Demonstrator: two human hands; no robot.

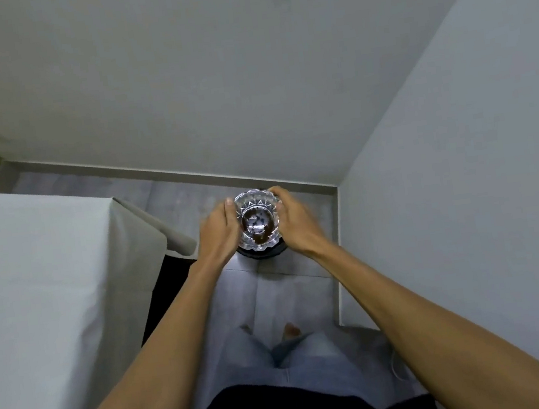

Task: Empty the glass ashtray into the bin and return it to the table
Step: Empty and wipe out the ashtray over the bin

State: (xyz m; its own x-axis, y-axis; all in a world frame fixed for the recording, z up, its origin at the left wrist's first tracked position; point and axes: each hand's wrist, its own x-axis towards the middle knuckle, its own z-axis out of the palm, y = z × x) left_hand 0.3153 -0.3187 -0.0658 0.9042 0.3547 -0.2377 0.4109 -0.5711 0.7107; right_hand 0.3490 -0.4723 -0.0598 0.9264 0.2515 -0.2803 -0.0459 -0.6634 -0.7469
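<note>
Left hand (218, 231) and right hand (293, 220) clasp clear cut-glass ashtray (258, 221) holding brown residue, above dark round bin (260, 253)

A plain indoor room, likely in a home or small office: bare pale grey-white painted walls (245, 71) meet in a corner above a grey tiled floor (282, 291) with a grey skirting board (169, 174). A desk under a white cloth (33, 284) stands at left.
</note>
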